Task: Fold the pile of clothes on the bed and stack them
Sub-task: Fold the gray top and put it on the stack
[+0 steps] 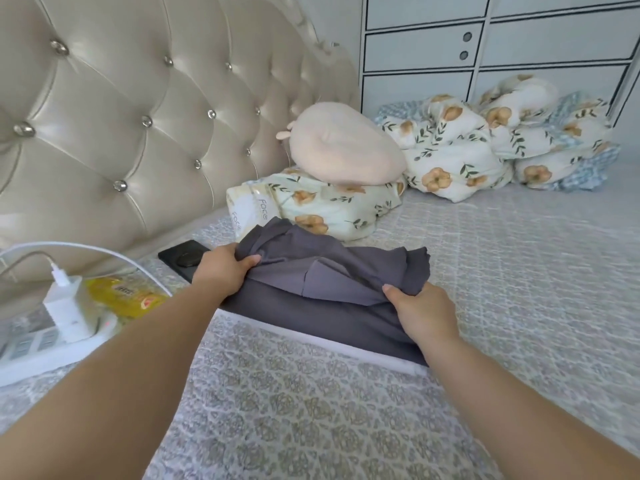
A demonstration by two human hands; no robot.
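Both hands are on a grey garment (332, 289) lying rumpled on the bed (502, 271), just in front of the floral pillow (332, 209). The left hand (221, 271) has its grip closed on the cloth's left edge; the right hand (422, 310) pinches a fold on the near right. A black phone (183, 258) lies just beside the left hand.

Bed (519, 271) with a patterned quilted cover

On it lie a grey garment (332, 289), a floral pillow (332, 209), a crumpled floral quilt (485, 150) (far corner), a black phone (183, 259), a white power strip (45, 344) and a yellow packet (128, 294).
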